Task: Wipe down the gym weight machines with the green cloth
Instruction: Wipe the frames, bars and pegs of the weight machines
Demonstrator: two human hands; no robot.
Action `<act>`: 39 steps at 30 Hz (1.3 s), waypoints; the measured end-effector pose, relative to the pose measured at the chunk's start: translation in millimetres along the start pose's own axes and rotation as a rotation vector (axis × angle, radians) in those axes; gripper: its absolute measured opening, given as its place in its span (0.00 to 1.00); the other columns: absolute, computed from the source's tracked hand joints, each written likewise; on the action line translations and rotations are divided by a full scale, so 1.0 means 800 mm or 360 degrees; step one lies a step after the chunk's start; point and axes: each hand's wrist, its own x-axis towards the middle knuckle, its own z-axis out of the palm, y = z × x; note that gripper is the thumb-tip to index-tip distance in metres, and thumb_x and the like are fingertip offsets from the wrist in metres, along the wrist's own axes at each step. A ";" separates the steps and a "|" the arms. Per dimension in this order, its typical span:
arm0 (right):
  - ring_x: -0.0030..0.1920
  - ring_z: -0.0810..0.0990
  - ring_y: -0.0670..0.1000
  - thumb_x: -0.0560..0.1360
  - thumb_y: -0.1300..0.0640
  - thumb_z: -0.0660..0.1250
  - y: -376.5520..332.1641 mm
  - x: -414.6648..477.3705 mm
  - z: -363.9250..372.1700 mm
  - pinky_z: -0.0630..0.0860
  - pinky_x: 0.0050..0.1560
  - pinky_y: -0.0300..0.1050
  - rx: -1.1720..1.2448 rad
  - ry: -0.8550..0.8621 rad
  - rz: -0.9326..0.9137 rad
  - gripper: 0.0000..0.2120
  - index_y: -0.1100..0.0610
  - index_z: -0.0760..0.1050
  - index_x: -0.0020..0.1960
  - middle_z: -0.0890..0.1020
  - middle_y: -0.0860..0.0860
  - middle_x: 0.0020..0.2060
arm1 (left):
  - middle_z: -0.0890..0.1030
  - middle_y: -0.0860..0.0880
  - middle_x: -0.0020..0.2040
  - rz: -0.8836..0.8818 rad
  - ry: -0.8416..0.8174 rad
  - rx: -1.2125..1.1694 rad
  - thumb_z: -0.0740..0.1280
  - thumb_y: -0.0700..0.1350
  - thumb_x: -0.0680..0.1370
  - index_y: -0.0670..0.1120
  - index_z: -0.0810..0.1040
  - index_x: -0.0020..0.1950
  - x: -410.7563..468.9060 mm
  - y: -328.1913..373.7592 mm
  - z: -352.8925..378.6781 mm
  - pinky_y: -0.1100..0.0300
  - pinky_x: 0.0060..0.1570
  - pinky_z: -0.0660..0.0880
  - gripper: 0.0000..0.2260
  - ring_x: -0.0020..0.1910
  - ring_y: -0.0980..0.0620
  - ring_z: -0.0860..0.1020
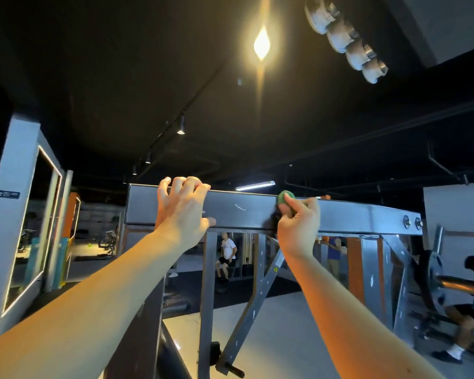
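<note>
Forearms first, both stretched up from the near edge toward a grey steel crossbeam [353,217]. Left hand [184,212] hooks over its top edge, fingers [200,187] curled round it as a brace. Right hand [298,228] pinches the green cloth [285,199], balled into a small soft wad and pressed on the beam's upper corner, well right of the left hand. Boxy, flat-faced metal, smooth paint, a pale scratch mid-face, two bolts [412,222] at the right end. Risk, I'd say: so tight a wad covers little and could pop out of the pinch on that hard corner; the bolts could snag it; slick paint might let the bracing hand slide.
</note>
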 end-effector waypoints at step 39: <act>0.52 0.74 0.49 0.77 0.67 0.70 -0.142 -0.090 0.125 0.72 0.54 0.33 0.0212 -0.0223 -0.0525 0.13 0.58 0.84 0.60 0.75 0.47 0.47 | 0.67 0.53 0.73 -0.0086 0.0031 -0.0078 0.74 0.61 0.74 0.55 0.69 0.76 -0.015 -0.105 -0.027 0.44 0.76 0.53 0.33 0.74 0.47 0.60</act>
